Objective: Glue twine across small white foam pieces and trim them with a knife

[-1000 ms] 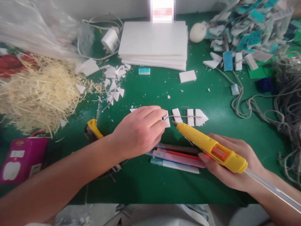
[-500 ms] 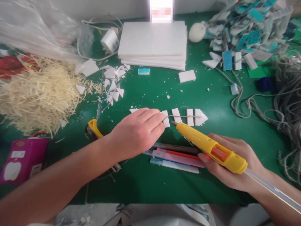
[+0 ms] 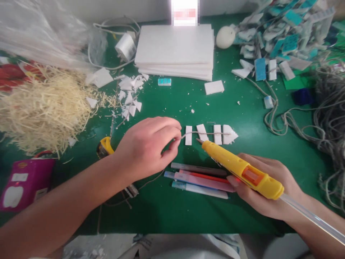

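Note:
My left hand (image 3: 151,147) is closed, its fingertips pinching a thin grey cord (image 3: 194,133). From there the cord runs right across several small white foam pieces (image 3: 188,135) in a row, up to a pointed foam piece (image 3: 229,134) at the right end. In my right hand (image 3: 272,187) is a yellow hot glue gun (image 3: 242,169), with a clear glue stick (image 3: 312,214) coming out of its back. The nozzle points left, close to the lower edge of the second foam piece from the left. Several pens (image 3: 202,180) lie below the row.
At the back stands a stack of white foam sheets (image 3: 175,45). Foam scraps (image 3: 283,32) and tangled grey cord (image 3: 330,86) fill the right side. On the left are straw shreds (image 3: 48,108), a magenta box (image 3: 27,183) and a yellow-black utility knife (image 3: 105,147) partly under my arm.
My left hand has shifted slightly left, uncovering the leftmost foam piece in the row and more of the cord. My right hand and the glue gun have stayed in place.

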`<state>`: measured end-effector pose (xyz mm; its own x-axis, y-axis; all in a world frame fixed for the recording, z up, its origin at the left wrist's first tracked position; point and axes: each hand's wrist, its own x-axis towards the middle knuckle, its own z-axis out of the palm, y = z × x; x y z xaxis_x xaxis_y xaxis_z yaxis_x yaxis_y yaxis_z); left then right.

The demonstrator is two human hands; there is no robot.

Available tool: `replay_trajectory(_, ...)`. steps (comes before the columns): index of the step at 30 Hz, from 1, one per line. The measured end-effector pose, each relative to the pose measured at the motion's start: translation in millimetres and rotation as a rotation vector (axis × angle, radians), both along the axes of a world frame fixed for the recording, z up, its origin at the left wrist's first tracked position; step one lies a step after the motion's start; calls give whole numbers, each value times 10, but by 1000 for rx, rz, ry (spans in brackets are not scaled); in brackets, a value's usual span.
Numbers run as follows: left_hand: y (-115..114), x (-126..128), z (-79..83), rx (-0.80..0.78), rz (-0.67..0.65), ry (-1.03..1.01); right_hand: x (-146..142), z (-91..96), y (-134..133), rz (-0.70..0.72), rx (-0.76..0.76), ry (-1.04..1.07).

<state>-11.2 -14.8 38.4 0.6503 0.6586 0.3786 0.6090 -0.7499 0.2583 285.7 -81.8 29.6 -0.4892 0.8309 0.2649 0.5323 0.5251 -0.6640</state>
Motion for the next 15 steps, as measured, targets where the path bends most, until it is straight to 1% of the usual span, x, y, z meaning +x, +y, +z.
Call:
replay_trajectory(2,5,-28,10,-34,36,-8,4,-12,-16,-5,-2,3)
replay_trajectory(5,23,-66,14,-25,55,26,2,-7,-14,-7,-5,-7)
replay_trajectory(10,42,-82,-3,-77,29,48,6,1,-7,-1,9,0)
replay_trajectory(15,30,-66,-23,-76,2,74,13,-13,-17,-5,-11,-2)
